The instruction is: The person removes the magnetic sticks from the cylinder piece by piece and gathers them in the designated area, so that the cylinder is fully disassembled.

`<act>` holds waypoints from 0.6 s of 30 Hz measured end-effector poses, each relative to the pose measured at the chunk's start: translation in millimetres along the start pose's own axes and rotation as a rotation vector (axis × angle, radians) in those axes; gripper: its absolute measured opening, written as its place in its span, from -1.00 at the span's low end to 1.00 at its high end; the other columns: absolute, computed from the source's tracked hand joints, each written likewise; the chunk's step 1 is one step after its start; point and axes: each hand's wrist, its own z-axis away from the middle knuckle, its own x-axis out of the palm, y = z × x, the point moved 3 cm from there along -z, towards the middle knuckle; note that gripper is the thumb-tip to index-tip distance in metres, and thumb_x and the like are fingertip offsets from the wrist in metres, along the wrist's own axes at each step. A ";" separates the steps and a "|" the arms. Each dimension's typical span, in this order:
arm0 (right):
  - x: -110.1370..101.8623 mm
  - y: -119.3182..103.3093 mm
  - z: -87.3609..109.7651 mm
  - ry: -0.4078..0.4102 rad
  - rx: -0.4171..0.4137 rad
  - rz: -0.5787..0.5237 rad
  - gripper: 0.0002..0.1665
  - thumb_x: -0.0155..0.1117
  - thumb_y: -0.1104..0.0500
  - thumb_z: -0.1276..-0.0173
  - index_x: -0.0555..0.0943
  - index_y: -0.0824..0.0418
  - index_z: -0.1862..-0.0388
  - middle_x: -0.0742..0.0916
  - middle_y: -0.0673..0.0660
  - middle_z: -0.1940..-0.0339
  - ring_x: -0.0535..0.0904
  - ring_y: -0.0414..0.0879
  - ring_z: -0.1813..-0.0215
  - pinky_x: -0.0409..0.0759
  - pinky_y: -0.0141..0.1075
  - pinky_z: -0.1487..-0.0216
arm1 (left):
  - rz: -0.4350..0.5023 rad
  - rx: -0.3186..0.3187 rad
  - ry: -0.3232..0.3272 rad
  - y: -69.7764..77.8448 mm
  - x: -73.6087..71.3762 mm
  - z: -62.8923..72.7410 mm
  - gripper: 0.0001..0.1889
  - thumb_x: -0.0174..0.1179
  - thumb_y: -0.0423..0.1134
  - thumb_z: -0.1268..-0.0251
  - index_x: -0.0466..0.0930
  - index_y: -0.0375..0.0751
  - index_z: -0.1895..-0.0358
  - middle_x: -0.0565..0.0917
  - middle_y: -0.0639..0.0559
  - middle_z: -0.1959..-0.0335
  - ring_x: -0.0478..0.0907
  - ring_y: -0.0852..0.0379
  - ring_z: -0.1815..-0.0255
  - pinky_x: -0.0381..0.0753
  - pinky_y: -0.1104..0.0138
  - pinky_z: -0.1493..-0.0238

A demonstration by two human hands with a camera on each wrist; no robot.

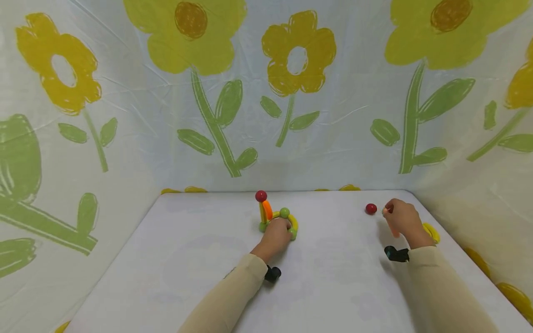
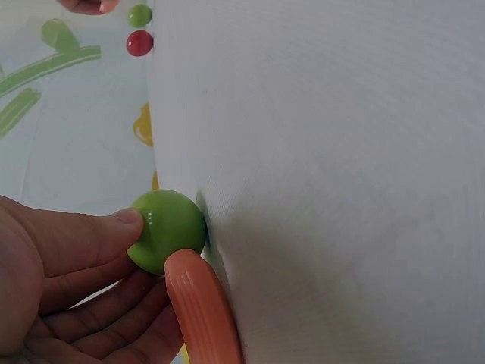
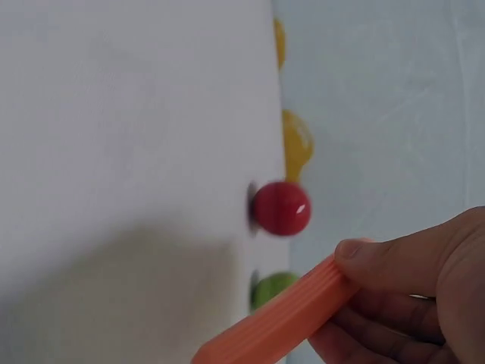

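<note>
My left hand [image 1: 276,235] pinches a green ball [image 2: 168,231] between thumb and fingers, low over the table. An orange rod [image 2: 201,307] meets that ball. Around the hand lies a joined toy build of green balls and a yellow curved rod [image 1: 294,223]; at its left, a red ball [image 1: 261,196] tops a raised yellow rod and an orange curved rod [image 1: 267,210]. On the right, my right hand [image 1: 404,222] holds a straight orange rod [image 3: 280,315] above the table, its far end free. Parts of the build are hidden behind the left hand.
A loose red ball [image 1: 371,209] lies just left of the right hand, with a green ball [image 3: 271,290] near it in the right wrist view. Yellow curved rods [image 1: 432,232] lie right of that hand. Flower-printed cloth walls [image 1: 333,138] bound the white table [image 1: 187,277].
</note>
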 end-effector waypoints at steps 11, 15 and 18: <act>10.0 41.0 -8.3 -0.108 0.046 0.078 -0.72 0.00 0.33 -0.36 0.53 0.59 0.21 0.64 0.39 0.37 0.48 0.14 0.38 0.54 -0.03 0.30 | -0.022 0.006 0.014 0.4 0.6 1.0 -0.74 0.31 -0.29 -0.22 0.66 -0.25 0.04 0.68 0.01 0.13 0.56 0.10 0.10 0.60 0.18 -0.10; 13.0 47.4 -8.8 -0.142 0.070 0.112 -0.76 0.03 0.38 -0.31 0.51 0.62 0.23 0.64 0.43 0.39 0.51 0.17 0.39 0.58 0.06 0.23 | -0.034 0.014 0.012 1.5 0.8 2.6 -0.76 0.31 -0.29 -0.21 0.67 -0.25 0.06 0.69 0.01 0.12 0.57 0.09 0.08 0.60 0.18 -0.11; 14.6 52.7 -8.3 -0.159 0.093 0.130 -0.74 0.06 0.38 -0.32 0.49 0.64 0.18 0.64 0.44 0.36 0.51 0.18 0.37 0.58 0.10 0.17 | -0.038 0.020 0.012 2.9 0.8 4.1 -0.76 0.31 -0.29 -0.21 0.68 -0.26 0.07 0.70 0.01 0.12 0.58 0.09 0.06 0.59 0.18 -0.12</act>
